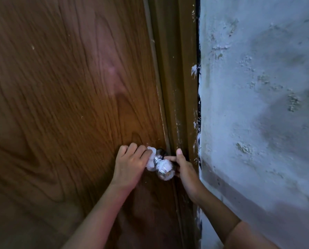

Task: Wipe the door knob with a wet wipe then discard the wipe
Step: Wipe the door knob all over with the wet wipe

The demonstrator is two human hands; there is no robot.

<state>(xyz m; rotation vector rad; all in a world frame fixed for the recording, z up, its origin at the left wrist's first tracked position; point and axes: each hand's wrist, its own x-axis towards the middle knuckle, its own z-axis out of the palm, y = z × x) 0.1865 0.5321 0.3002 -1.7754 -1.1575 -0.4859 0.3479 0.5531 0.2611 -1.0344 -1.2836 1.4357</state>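
A shiny metal door knob (164,169) sticks out from the brown wooden door (63,97) near its right edge. A crumpled white wet wipe (151,159) is pressed against the knob's neck on the left side. My left hand (130,164) is closed on the wipe, its fingers curled over it. My right hand (183,166) is on the knob's right side, thumb up, a finger reaching to the knob's neck; whether it holds an end of the wipe cannot be told.
The dark brown door frame (179,87) runs upright just right of the knob. Beyond it stands a rough, pale blue-white plastered wall (258,105) with flaking patches. The door fills the left half of the view.
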